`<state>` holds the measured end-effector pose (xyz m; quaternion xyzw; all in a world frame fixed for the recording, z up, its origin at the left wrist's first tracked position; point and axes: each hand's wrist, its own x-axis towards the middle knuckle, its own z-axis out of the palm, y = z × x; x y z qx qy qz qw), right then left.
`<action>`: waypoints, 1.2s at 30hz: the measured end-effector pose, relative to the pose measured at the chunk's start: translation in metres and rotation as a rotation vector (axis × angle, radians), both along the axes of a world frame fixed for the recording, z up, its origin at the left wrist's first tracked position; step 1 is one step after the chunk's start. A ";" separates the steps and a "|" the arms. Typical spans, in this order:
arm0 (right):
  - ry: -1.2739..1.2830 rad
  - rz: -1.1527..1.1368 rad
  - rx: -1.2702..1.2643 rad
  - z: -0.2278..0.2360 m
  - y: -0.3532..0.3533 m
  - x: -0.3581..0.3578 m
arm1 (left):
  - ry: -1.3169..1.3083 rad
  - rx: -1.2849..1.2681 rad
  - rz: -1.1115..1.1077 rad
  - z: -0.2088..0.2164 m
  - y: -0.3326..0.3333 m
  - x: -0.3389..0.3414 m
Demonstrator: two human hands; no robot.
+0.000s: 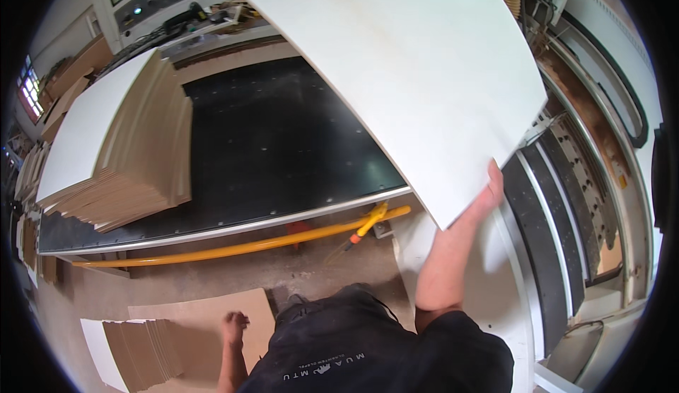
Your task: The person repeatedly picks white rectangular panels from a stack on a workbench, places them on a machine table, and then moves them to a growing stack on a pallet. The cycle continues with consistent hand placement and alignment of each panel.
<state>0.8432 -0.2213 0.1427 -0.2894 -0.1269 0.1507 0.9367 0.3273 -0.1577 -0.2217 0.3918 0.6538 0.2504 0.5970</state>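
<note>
A large white board (424, 60) slants up across the upper right, over the black table. My right hand (489, 191) grips its near edge close to the lower corner, fingers showing on the white face and the thumb hidden. My left hand (235, 327) hangs low beside my body, fingers curled in, with nothing visible in it. Beneath that hand a brown sheet (244, 304) lies on the floor. On the left of the black table (276, 124) stands a tall stack of white-faced boards with brown edges (145, 145).
A yellow rail (283, 242) runs along the table's front, with a yellow air gun (368, 222) hanging on it. A smaller stack of boards (141, 354) sits low at left. Machinery with dark curved strips (548, 244) borders the right; a control panel (163, 0) stands behind the table.
</note>
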 end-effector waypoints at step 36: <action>0.062 -0.528 -0.268 -0.073 -0.215 0.153 | 0.178 1.390 -0.981 0.282 0.286 0.762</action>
